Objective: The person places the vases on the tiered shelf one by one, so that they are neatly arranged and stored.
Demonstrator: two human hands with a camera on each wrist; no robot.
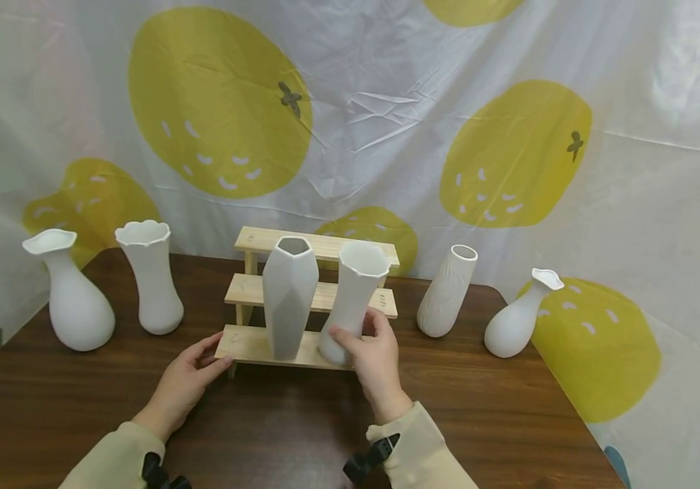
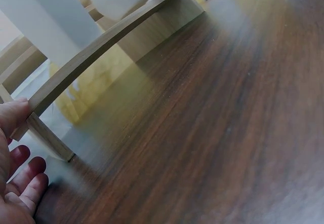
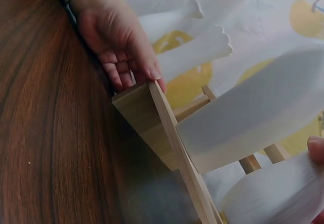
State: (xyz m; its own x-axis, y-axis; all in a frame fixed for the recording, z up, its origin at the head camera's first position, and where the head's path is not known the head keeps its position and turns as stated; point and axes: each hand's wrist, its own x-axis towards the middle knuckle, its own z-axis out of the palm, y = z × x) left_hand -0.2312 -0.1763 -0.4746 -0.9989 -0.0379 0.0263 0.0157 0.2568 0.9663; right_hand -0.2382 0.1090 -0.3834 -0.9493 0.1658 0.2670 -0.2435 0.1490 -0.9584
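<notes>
A three-tier wooden stand (image 1: pixel 246 343) rises in steps on the table. My left hand (image 1: pixel 185 384) holds the left end of its lowest step, thumb at the front corner, seen also in the left wrist view with its thumb (image 2: pixel 14 113) at the board's end. On that step, left of centre, stands a faceted white vase (image 1: pixel 290 299). Just right of it, my right hand (image 1: pixel 379 353) grips a scalloped-rim white vase (image 1: pixel 352 292) low on its body, thumb across the front. This vase leans slightly right, its base at the step; the fingers behind it are partly hidden.
At the left of the table stand a narrow-necked flared vase (image 1: pixel 81 305) and another scalloped vase (image 1: pixel 157 285). On the right are a textured cylindrical vase (image 1: pixel 447 292) and a small flared vase (image 1: pixel 514 322). A fruit-patterned curtain (image 1: pixel 374 136) hangs behind the brown table (image 1: pixel 478 421).
</notes>
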